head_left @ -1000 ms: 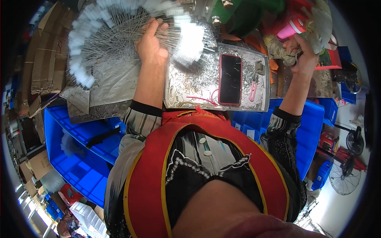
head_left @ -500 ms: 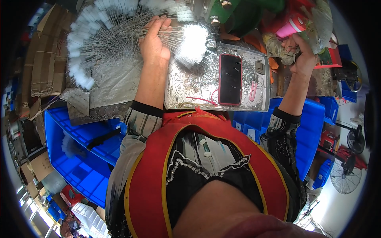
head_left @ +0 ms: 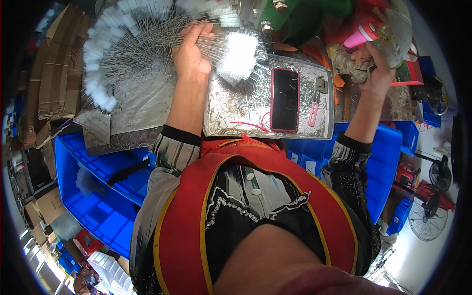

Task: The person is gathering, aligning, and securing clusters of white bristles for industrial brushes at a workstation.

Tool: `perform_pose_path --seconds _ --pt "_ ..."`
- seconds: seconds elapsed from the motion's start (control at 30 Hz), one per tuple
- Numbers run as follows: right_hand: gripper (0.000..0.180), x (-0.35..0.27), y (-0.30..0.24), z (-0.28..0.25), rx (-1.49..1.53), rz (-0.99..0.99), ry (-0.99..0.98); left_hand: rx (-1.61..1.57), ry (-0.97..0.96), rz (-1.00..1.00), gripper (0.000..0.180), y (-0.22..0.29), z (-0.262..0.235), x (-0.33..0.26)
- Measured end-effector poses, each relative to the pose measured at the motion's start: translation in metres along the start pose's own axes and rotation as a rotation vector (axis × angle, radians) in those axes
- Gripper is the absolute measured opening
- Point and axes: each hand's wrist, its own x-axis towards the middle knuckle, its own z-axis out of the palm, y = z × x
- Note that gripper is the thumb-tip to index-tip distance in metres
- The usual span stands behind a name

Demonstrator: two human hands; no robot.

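Note:
My left hand [head_left: 192, 51] is closed around the thin wire stems of a bundle of small brushes. The white bristle ends of that bundle [head_left: 238, 55] stick out to its right, brightly lit. A big fanned heap of similar wire-stemmed brushes [head_left: 132, 56] lies to the left and behind the hand, its white tips along the outer rim. At the right, my right hand [head_left: 377, 71] has its fingers curled on a crumpled, dirty beige rag [head_left: 350, 64]. Just behind that rag is a pink cup-like thing with a white band [head_left: 361, 35].
A shallow white tray [head_left: 221, 115], littered with wire bits, holds a phone in a red case [head_left: 285, 98] and a pink-handled cutter [head_left: 313, 110]. Green machine parts with bolts [head_left: 305, 19] stand behind. Blue bins [head_left: 98, 211] sit below the table's edge; a fan [head_left: 427, 216] is at right.
My right hand has shifted slightly toward me and right, and the rag has moved a little with it. The left hand and its brush bundle look nearly unchanged.

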Motion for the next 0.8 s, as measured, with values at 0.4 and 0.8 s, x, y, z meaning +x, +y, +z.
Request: perform_pose_path --seconds 0.4,0.8 --pt "0.028 -0.009 -0.002 0.019 -0.123 0.033 0.112 0.198 -0.202 -0.157 0.029 0.020 -0.016 0.001" --pt "0.027 -0.009 -0.005 0.020 -0.127 0.027 0.097 0.016 0.095 0.055 0.023 0.013 -0.001 -0.001"
